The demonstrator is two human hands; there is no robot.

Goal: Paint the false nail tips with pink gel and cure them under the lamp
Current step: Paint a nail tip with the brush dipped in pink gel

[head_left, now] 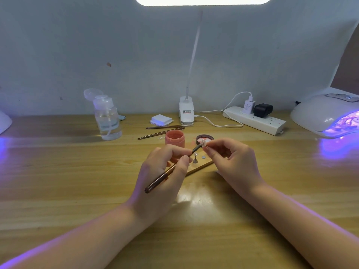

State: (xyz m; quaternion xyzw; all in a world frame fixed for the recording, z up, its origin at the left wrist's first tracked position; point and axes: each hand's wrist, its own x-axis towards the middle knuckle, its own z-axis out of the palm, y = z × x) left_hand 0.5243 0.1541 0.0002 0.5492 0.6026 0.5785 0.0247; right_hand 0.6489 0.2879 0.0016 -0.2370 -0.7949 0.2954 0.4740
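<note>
My left hand (pixel 162 173) grips a bronze-handled gel brush (pixel 165 174), its tip raised to a small pale pink nail tip (pixel 203 143). My right hand (pixel 233 160) pinches that nail tip by its little stand, just above the table. Beneath the two hands lies a wooden holder board (pixel 200 166) with one metal stand (pixel 195 160) upright on it. Behind the hands an open pink gel jar (pixel 174 139) stands beside its lid (pixel 205 138). The curing lamp (pixel 328 115) glows purple at the far right.
A clear pump bottle (pixel 106 117) stands back left. Two more brushes (pixel 163 131) lie behind the jar, near a stack of white pads (pixel 161 119). A desk lamp base (pixel 186 111), a cable and a power strip (pixel 254 120) sit along the wall. Another purple glow shows at the left edge.
</note>
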